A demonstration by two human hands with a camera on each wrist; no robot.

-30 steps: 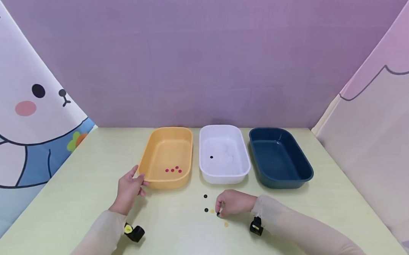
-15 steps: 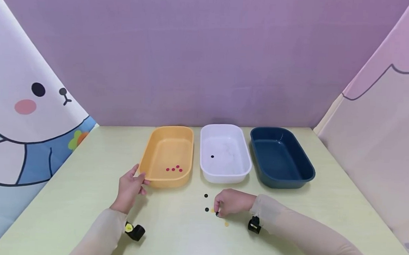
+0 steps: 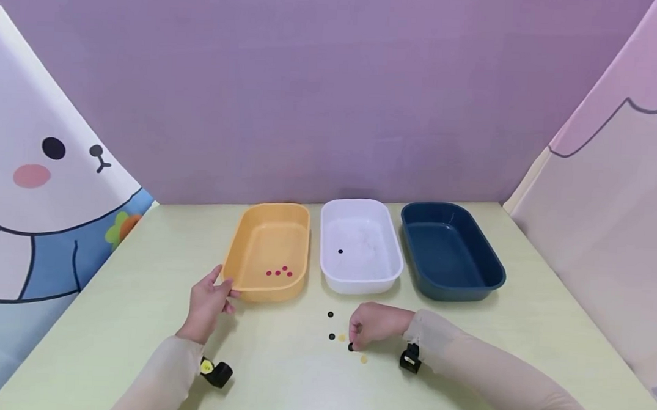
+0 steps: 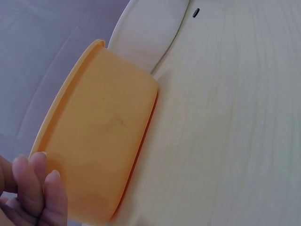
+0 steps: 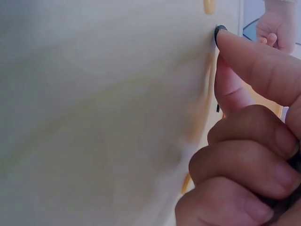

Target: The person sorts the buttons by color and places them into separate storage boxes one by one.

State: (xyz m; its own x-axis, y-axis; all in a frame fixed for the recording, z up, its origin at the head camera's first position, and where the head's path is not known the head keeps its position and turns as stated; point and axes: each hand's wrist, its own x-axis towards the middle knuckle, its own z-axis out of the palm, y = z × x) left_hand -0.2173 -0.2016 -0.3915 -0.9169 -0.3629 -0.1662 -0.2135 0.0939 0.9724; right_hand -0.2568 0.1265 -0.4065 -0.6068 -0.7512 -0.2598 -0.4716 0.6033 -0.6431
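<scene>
In the head view my left hand (image 3: 207,300) holds the near left corner of the yellow tray (image 3: 269,295), thumb at the rim. Its curled fingers show against the outer wall in the left wrist view. My right hand (image 3: 377,325) is low over the table, thumb and forefinger pinching a small black button (image 5: 218,35) at the tabletop. Two more black buttons, one nearer (image 3: 331,336) and one farther (image 3: 330,314), lie left of it. A yellow button (image 3: 341,338) lies beside the hand, and another yellow button (image 3: 364,359) lies just below it.
Several red buttons (image 3: 278,273) lie inside the yellow tray. The white tray (image 3: 360,287) stands in the middle with one black button (image 3: 340,251) in it. To its right is the dark blue tray (image 3: 459,294). A purple backdrop (image 3: 333,95) rises behind the table.
My right hand has shifted very slightly to the right, with the black button still at its fingertips. The left hand stays at the yellow tray.
</scene>
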